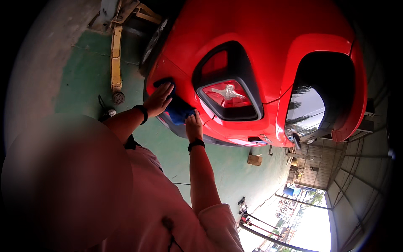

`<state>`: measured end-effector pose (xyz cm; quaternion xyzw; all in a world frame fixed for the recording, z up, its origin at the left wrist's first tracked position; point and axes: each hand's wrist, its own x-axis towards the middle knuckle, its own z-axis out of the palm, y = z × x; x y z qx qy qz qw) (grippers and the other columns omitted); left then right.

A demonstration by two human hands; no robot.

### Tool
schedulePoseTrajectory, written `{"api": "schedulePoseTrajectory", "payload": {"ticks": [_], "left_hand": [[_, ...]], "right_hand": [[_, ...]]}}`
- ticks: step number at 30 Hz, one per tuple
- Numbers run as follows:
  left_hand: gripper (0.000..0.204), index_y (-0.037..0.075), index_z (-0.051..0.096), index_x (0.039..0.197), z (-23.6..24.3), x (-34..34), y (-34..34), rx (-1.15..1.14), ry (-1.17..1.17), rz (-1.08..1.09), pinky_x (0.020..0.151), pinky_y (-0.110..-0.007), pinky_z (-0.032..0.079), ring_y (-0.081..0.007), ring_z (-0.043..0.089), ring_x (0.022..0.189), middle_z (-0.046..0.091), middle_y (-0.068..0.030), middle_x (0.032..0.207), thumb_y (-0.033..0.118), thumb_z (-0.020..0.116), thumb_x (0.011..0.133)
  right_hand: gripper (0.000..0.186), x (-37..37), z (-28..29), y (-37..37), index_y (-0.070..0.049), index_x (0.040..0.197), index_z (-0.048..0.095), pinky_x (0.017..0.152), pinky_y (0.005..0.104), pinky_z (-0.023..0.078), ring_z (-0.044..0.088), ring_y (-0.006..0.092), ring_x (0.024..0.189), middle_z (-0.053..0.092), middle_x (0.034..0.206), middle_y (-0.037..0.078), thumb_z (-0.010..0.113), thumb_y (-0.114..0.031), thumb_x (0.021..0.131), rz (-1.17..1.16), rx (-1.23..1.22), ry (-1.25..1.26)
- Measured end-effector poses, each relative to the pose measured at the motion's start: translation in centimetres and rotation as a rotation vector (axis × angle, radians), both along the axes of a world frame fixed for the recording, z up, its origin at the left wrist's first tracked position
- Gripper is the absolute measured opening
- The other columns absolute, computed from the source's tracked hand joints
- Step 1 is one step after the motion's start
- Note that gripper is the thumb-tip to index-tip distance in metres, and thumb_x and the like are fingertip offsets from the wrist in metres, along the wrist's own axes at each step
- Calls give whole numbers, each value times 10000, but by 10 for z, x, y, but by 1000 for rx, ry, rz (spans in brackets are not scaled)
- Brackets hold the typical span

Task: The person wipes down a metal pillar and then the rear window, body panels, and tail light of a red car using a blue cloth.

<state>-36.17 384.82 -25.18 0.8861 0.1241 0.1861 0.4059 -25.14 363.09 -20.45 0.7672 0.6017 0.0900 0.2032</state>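
Note:
A dark blue cloth [179, 110] lies against the red rear corner of a car [268, 25], below the tail light [228, 93]. My left hand [158, 100] rests flat over the cloth's left part, its fingers stretched out and slightly apart. At the cloth's lower right edge, my right hand [194, 127] has its fingertips closed on the fabric. The fingers' undersides are hidden. Both wrists wear dark bands.
A yellow lift arm [116, 59] with a round pad stands on the green floor at the left, near the car's wheel [154, 44]. A cardboard box [255, 159] lies beyond the bumper. Farther off is a floor jack [243, 210] by the bright doorway.

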Motion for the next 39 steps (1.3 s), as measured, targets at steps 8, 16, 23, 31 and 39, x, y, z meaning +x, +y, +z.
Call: {"api": "schedulePoseTrajectory", "payload": {"ticks": [8, 16, 23, 31, 39], "left_hand": [[585, -4, 134, 1486, 101, 20, -90, -353, -506, 102, 1165, -387, 132, -344, 121, 1439, 113, -222, 1545, 309, 314, 1025], [739, -27, 47, 1483, 158, 48, -63, -537, -545, 118, 1169, -392, 96, -324, 67, 1449, 46, -226, 1554, 483, 282, 1002], [688, -93, 42, 1453, 91, 48, -39, -144, -354, -31, 1166, -409, 140, -370, 92, 1436, 39, -240, 1547, 316, 358, 1000], [651, -11, 166, 1480, 53, 23, 24, 424, -147, -128, 1155, -400, 194, -322, 134, 1439, 78, -152, 1570, 149, 461, 922], [638, 19, 133, 1496, 129, 127, 121, 333, -527, -120, 1164, -405, 156, -312, 155, 1440, 150, -164, 1558, 145, 392, 927]], "right_hand": [[439, -21, 77, -109, 54, 1246, 496, 1111, 562, 233, 481, 417, 1181, 555, 1177, 236, 524, -66, 825, -469, 656, -130], [453, -19, 140, -15, 94, 1221, 475, 984, 500, 388, 467, 433, 1181, 506, 1215, 284, 561, -162, 858, -535, 913, 27], [361, 12, 38, 26, 105, 1128, 531, 895, 432, 434, 559, 382, 1004, 586, 1082, 245, 610, -122, 859, -218, 866, -255], [394, -34, 35, 50, -16, 1232, 514, 964, 400, 415, 540, 309, 1069, 565, 1149, 172, 561, -227, 902, -238, 906, -212], [577, -26, -26, 110, -160, 1376, 405, 1086, 498, 182, 294, 298, 1325, 289, 1439, 143, 383, -524, 928, -774, -64, 567]]}}
